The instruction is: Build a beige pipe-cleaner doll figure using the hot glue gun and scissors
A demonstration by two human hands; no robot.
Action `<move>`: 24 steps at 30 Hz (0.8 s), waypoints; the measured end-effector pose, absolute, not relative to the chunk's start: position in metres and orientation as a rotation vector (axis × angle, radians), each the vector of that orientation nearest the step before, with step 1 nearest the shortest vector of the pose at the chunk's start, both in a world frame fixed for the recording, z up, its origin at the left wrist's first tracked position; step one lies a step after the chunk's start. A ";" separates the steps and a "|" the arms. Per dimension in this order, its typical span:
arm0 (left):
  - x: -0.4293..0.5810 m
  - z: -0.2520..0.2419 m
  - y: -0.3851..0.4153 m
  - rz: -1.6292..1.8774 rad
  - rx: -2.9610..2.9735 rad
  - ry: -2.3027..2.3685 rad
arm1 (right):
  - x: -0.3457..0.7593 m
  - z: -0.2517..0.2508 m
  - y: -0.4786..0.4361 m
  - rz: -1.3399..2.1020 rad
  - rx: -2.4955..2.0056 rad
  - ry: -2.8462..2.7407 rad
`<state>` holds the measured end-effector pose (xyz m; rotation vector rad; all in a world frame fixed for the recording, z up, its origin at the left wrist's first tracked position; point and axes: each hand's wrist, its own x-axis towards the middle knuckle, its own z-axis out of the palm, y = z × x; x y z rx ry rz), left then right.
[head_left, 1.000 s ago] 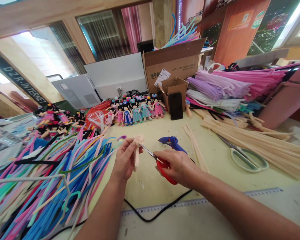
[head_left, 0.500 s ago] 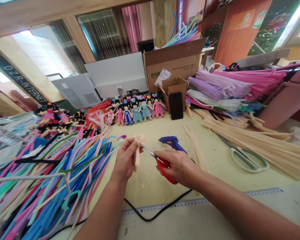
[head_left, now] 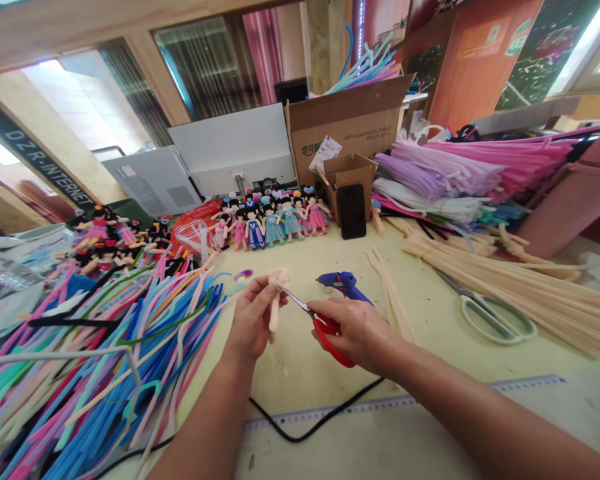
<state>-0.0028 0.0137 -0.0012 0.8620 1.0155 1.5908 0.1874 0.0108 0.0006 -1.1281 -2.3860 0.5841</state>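
Observation:
Between the thumb and fingers of my left hand [head_left: 251, 313] is a cream fuzzy piece [head_left: 275, 320], bent from what looks like pipe cleaner, with a rounded top and a strand hanging down. My right hand [head_left: 355, 330] is closed around the red handles of a pair of scissors [head_left: 333, 343]. The scissors' tips touch the cream piece just under its rounded top; whether the blades are apart there is too small to tell. Beyond my right hand lies a blue glue gun [head_left: 347, 283], nozzle pointing left.
Loose coloured pipe cleaners [head_left: 130, 360] cover the left side. Finished dolls [head_left: 273, 223] stand at the back beside a black phone [head_left: 352, 211]. To the right lie beige pipe cleaners [head_left: 510, 287] and grey-green scissors [head_left: 497, 321]. A black cord [head_left: 325, 423] crosses a ruler strip [head_left: 525, 385] in front.
Almost nothing differs. Both hands keep their hold, and the hanging cream strand has shifted very slightly.

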 end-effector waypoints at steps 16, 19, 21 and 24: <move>-0.003 -0.002 0.015 1.573 0.837 1.021 | 0.187 -0.002 0.011 0.573 -1.116 -2.374; -0.002 -0.003 0.015 1.565 0.832 1.006 | 0.187 -0.002 0.011 0.565 -1.120 -2.374; -0.002 -0.003 0.014 1.559 0.831 0.998 | 0.188 -0.003 0.011 0.557 -1.117 -2.373; -0.003 -0.003 0.014 1.562 0.825 0.991 | 0.188 -0.005 0.011 0.546 -1.098 -2.369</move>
